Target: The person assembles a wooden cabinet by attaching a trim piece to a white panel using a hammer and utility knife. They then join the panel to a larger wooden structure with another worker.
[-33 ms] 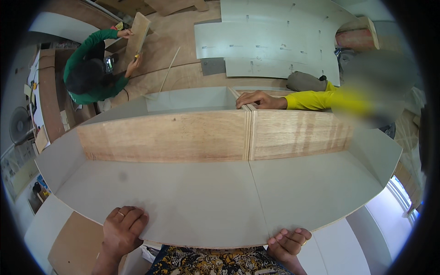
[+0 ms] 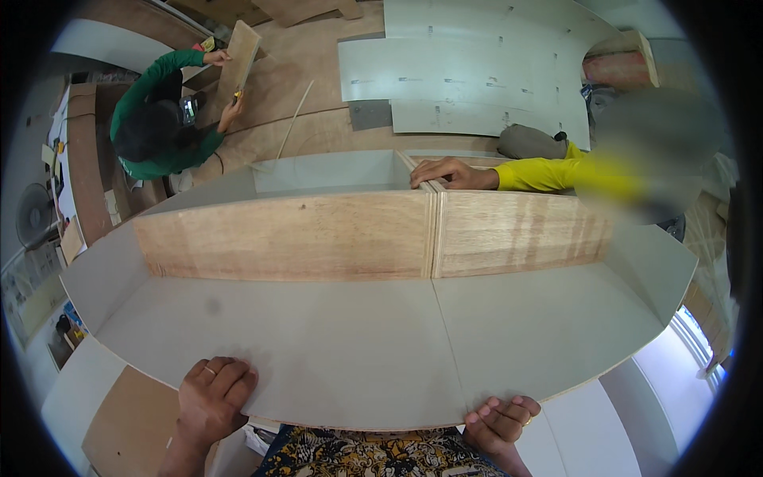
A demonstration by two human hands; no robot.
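Note:
A large cabinet carcass with a pale grey panel (image 2: 334, 350) lies in front of me, its near edge close to my body. My left hand (image 2: 216, 397) is closed over that edge on the left, fingers curled on the grey face. Further right, my right hand (image 2: 502, 423) grips the same edge near a seam line, fingertips on top. Across the panel's far side run a long wooden board (image 2: 286, 236) and a shorter wooden board (image 2: 520, 234), meeting at upright plywood ends. A co-worker's hand (image 2: 449, 172) in a yellow sleeve rests on top of that joint.
Beyond the carcass, a person in green (image 2: 151, 131) holds a wooden plank (image 2: 238, 60). Large pale sheets (image 2: 453, 79) lie on the brown floor, with a thin strip (image 2: 294, 119) beside them. A fan (image 2: 36, 215) stands at the far left. Boards (image 2: 119, 421) lie below my left arm.

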